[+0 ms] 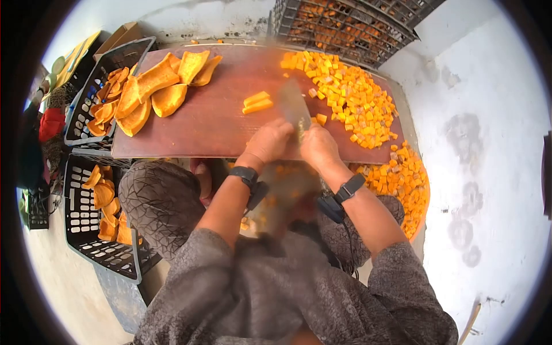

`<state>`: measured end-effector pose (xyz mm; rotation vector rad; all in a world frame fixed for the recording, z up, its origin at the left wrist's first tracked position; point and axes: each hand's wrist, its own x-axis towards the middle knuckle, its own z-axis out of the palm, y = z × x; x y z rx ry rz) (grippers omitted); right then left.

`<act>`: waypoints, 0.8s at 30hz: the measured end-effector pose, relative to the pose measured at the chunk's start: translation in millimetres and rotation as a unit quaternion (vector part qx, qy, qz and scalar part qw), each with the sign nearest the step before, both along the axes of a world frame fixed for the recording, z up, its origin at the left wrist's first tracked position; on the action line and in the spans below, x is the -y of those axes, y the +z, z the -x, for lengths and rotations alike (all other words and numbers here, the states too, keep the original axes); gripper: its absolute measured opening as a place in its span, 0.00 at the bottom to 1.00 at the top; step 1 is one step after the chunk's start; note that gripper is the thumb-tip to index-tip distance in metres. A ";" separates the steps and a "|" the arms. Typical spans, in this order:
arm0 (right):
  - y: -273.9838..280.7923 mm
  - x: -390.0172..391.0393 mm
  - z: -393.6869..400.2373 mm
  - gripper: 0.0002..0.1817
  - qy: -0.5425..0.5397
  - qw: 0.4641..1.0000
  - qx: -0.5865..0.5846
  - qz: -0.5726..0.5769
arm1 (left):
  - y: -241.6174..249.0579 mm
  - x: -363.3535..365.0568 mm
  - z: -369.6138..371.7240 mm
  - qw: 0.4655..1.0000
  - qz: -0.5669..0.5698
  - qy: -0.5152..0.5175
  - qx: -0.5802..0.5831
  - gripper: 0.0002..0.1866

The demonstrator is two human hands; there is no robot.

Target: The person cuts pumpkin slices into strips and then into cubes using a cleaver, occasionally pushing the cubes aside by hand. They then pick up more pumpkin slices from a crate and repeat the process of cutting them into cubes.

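Over the front part of the reddish board (230, 135), my right hand (319, 146) is closed round the handle end of a knife (295, 104), whose broad blade points away from me and is slightly blurred. Close on its left, my left hand (270, 140) has its fingers curled together beside the blade; what they hold, if anything, is hidden. A few orange strips (257, 102) lie just beyond my left hand. Small orange pieces (321, 119) sit by the blade's right side. Diced orange cubes (351, 98) cover the board's right part, and large curved orange slabs (154, 80) its left.
Black crates (76, 198) with orange slabs stand at the left. A stacked black crate (345, 26) with orange pieces is behind the board. More cubes (402, 184) are heaped below its right edge. A white wall (489, 75) rises at the right.
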<state>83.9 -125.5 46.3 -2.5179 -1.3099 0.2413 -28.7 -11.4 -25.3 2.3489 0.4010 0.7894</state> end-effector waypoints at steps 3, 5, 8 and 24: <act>0.7 -8.0 -17.0 0.12 -0.037 0.999 0.018 -0.011 | -3.5 0.0 6.0 0.998 -0.039 0.005 -0.041 0.06; 6.8 -0.9 -21.2 0.12 -0.010 0.998 0.038 -0.055 | 0.3 1.4 5.5 0.998 -0.064 -0.006 -0.024 0.12; 1.9 13.8 -27.0 0.10 0.019 0.988 0.088 -0.124 | 4.1 1.4 1.3 0.996 -0.040 0.052 0.058 0.14; -12.1 57.1 -39.1 0.15 -0.019 0.996 -0.082 -0.041 | -8.8 -30.0 3.7 0.910 -0.030 0.414 0.010 0.13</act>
